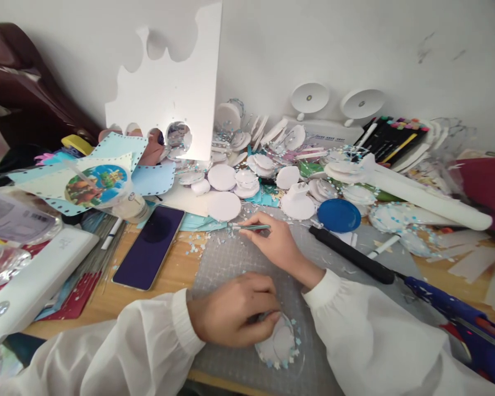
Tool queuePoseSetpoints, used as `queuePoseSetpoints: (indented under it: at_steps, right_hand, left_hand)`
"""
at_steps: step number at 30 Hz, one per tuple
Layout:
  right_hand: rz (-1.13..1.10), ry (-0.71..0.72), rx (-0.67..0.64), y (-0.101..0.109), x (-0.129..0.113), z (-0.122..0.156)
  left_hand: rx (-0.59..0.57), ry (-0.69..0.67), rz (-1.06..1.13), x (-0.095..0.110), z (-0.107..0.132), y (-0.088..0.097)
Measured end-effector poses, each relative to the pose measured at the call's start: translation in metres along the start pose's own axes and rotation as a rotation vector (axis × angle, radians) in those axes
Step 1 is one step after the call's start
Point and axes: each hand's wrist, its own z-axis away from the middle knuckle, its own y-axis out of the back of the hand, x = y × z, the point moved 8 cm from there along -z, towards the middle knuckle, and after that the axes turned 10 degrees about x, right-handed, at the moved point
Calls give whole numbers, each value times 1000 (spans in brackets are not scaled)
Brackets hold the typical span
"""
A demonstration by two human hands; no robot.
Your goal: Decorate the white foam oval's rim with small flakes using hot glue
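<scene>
My right hand is closed on a pair of tweezers, whose tips point left over small pale blue and white paper bits. My left hand has its fingers curled, thumb and forefinger pinching the upper left edge of a white foam disc. Small pale blue and white stars line the rim of that disc. It is low over a grey cutting mat; whether it touches the mat I cannot tell. Part of the disc is hidden by my left fingers.
A phone lies left of the mat. Toward the right are a blue lid, a black rod and a blue glue gun. White discs pile up behind, below a cut foam board. A lidded cup stands at left.
</scene>
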Motion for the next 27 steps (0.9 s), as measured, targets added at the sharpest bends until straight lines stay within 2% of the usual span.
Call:
queuePoseSetpoints:
  at_steps: [7,12,16,21,24,27]
  right_hand:
    - [22,-29,-99,1,-8,-1]
    - [36,-51,-141,22,-14,14]
    - [-10,-128,13,63,-15,34]
    - [-189,-304,270,105,9,68]
    - [-314,-375,397,112,25,79]
    - [-376,-419,421,108,32,79]
  left_hand:
    - [-7,11,5,2,-1,1]
    - [1,18,-8,1,-1,2]
    - [23,30,-35,0,0,4]
    - [104,40,-81,1,1,10]
    - [217,93,-100,-2,0,21]
    - [337,143,-202,-9,-1,41]
